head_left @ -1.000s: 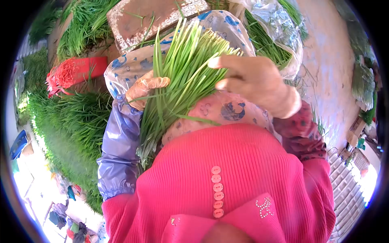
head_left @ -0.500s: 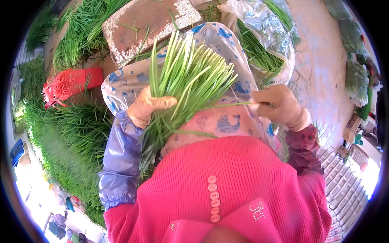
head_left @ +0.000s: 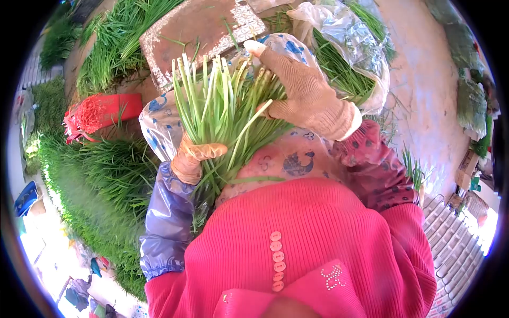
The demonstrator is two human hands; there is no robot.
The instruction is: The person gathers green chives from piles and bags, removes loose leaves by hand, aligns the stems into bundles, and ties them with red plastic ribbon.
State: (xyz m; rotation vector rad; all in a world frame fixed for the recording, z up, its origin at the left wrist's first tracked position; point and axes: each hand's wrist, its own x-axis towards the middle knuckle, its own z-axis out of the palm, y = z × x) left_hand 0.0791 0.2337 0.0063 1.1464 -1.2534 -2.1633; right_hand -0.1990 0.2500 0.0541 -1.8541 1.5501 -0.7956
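Observation:
My left hand (head_left: 195, 159), in a tan-orange glove, is closed round a thick bunch of garlic chives (head_left: 220, 114) over my lap. The pale cut ends point up and away from me, and the green leaves hang down by my left forearm. My right hand (head_left: 307, 93), in a brown knitted glove, lies against the right side of the bunch. Its fingers are stretched out past the stem ends, and its thumb is apart, near the stalks. The bunch's far right side is partly hidden behind this hand. A patterned plastic apron (head_left: 297, 164) covers my lap.
A large heap of chives (head_left: 101, 196) lies to my left, with more greens (head_left: 114, 37) beyond. A red bundle of ties (head_left: 101, 114) sits near them. Ahead are a worn board (head_left: 196, 32) and a plastic bag (head_left: 371, 69) holding greens. Bagged bundles (head_left: 471, 106) line the right.
My right hand has moved left from pinching a single stalk beside the bunch to lying open against it. The bunch has turned more upright in my left hand.

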